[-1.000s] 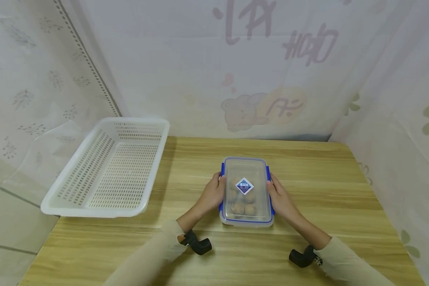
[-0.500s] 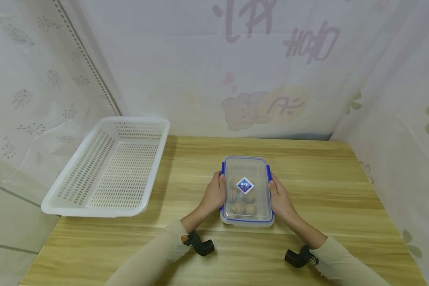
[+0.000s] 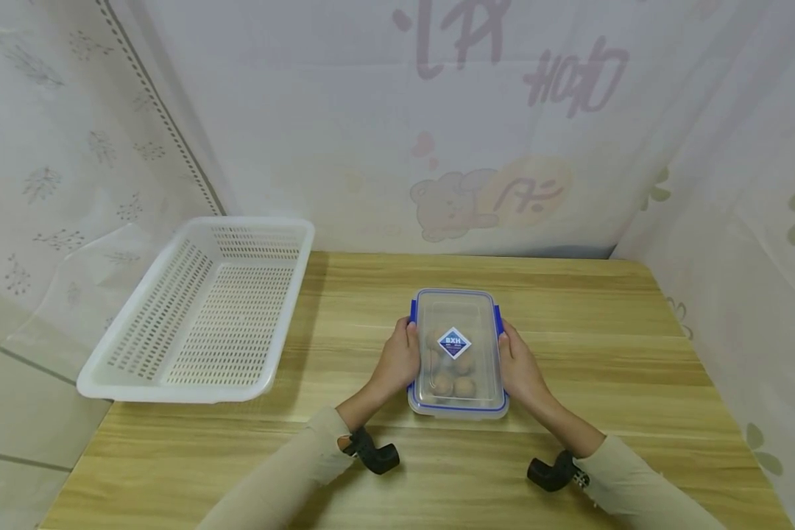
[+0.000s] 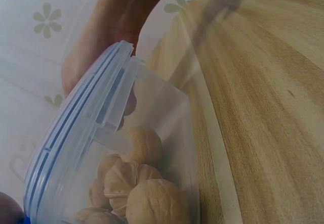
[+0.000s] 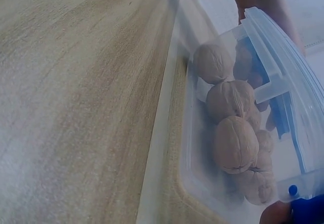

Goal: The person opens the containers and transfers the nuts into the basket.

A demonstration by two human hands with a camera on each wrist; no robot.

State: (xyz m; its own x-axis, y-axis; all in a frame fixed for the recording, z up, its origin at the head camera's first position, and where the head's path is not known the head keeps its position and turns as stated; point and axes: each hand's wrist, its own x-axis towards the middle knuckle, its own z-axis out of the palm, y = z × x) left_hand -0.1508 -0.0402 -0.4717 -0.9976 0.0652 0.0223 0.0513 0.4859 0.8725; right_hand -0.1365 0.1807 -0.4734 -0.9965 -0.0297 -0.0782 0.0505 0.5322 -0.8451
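Gripping lidded container (image 3: 458,316) from both sides: hands (image 3: 397,358); walnuts (image 5: 235,144) inside.

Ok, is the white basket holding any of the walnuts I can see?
No, the visible walnuts are inside the clear lidded container, which the left hand and right hand grip, apart from the white basket.

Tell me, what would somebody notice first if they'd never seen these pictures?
Probably the see-through box with blue edges, near the middle of the wooden table, with the left hand and right hand gripping its two long sides. Inside it, plain in both wrist views, are wrinkly brown walnuts. Next might come the big white basket full of little holes, at the table's left end.
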